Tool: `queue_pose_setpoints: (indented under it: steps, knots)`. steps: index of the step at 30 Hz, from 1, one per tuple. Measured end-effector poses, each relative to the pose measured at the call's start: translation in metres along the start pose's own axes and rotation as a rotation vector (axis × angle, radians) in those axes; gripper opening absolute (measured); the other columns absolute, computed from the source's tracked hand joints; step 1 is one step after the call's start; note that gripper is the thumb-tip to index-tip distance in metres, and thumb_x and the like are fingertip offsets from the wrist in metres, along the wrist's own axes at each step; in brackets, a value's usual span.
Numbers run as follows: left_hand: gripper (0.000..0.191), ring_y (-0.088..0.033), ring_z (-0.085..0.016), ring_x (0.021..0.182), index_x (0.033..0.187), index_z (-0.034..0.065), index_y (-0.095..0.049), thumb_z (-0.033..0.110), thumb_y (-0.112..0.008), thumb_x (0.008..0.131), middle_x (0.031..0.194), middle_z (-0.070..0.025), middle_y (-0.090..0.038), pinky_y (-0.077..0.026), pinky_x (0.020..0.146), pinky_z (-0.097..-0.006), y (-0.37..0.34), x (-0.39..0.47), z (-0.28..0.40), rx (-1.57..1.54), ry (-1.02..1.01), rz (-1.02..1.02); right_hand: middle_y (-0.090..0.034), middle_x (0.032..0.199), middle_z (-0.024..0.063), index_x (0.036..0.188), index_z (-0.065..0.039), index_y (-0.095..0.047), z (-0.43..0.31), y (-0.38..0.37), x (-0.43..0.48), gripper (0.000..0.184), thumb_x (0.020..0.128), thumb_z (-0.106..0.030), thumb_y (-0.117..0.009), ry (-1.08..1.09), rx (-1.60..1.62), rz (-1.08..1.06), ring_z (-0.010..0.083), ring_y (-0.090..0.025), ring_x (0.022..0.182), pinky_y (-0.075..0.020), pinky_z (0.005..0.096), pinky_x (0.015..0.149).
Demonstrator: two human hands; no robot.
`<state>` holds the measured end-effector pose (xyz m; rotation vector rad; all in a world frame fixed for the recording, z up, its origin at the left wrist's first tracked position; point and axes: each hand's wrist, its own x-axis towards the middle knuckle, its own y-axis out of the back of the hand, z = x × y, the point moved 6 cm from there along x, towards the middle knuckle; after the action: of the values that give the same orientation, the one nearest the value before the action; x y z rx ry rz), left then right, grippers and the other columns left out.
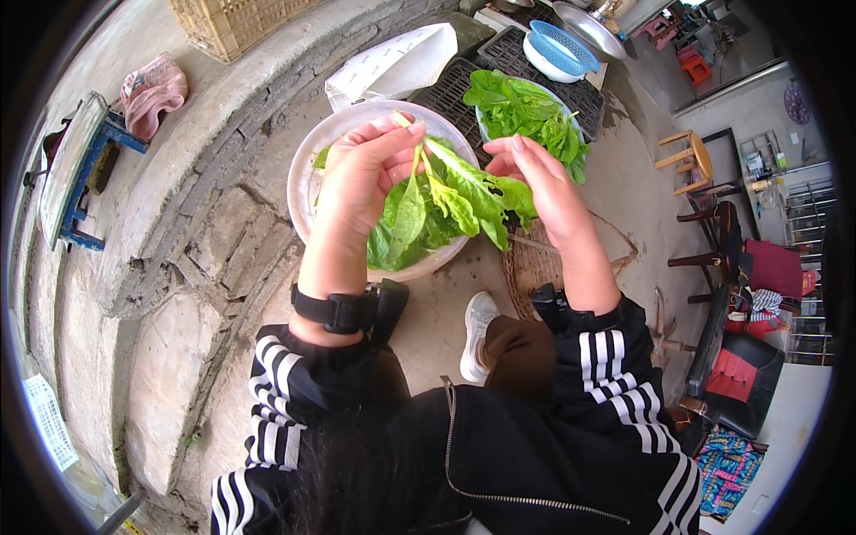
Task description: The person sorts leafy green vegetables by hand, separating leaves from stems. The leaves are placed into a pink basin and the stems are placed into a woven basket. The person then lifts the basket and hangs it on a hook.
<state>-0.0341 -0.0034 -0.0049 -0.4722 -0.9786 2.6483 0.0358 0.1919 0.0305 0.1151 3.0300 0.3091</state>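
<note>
My left hand (364, 164) pinches the pale stem of a leafy green vegetable (461, 190). Its leaves hang to the right, and one large leaf has holes in it. Close to that leaf's tip is my right hand (535, 184), thumb and fingers apart; whether it touches the leaf is not clear. Below my left hand a pale round basin (304, 194) holds more loose greens (394, 234). Another heap of green leaves (528, 114) fills a light-blue container beyond my right hand.
Black plastic crates (461, 90) stand at the back, with a blue colander (562, 47) in a white bowl. A white printed sack (394, 63) lies beside them. Under my right arm is a woven basket (535, 267). Concrete steps (167, 267) rise on the left, near a blue-legged stool (83, 174).
</note>
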Motion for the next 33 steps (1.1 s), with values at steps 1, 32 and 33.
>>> queue_pose_setpoints:
  steps: [1,32,33]
  knots:
    - [0.013,-0.067,-0.01,0.069,0.092,0.0014,-0.066,0.005,-0.073,0.082,0.083,-0.0035,-0.068,-0.058,0.064,-0.0219,-0.001,-0.001,0.0,0.022,-0.008,0.006,-0.065,0.103,0.0046,0.114,-0.001,-0.063,-0.003,-0.002,0.001,0.04,0.104,-0.033,-0.041,0.071,-0.079,0.017,0.0125,-0.059,0.093,-0.0451,0.0302,0.092]
    - [0.025,-0.066,-0.025,0.092,0.115,-0.0083,-0.057,0.005,-0.059,0.094,0.102,-0.0148,-0.065,-0.058,0.081,-0.0317,0.025,0.017,0.004,-0.621,0.04,-0.243,-0.063,0.122,0.0097,0.126,0.0,-0.059,0.023,-0.044,0.024,0.037,0.1,-0.026,-0.054,0.232,0.147,0.096,0.0158,-0.055,0.118,-0.0407,0.0293,0.102]
    - [0.027,-0.066,-0.025,0.093,0.117,-0.008,-0.056,0.006,-0.058,0.094,0.103,-0.0145,-0.065,-0.058,0.08,-0.0316,0.024,0.016,0.004,-0.627,0.055,-0.29,-0.064,0.121,0.01,0.126,0.001,-0.058,0.02,-0.045,0.023,0.037,0.101,-0.026,-0.053,0.175,0.165,0.06,0.0157,-0.056,0.116,-0.0416,0.0297,0.101]
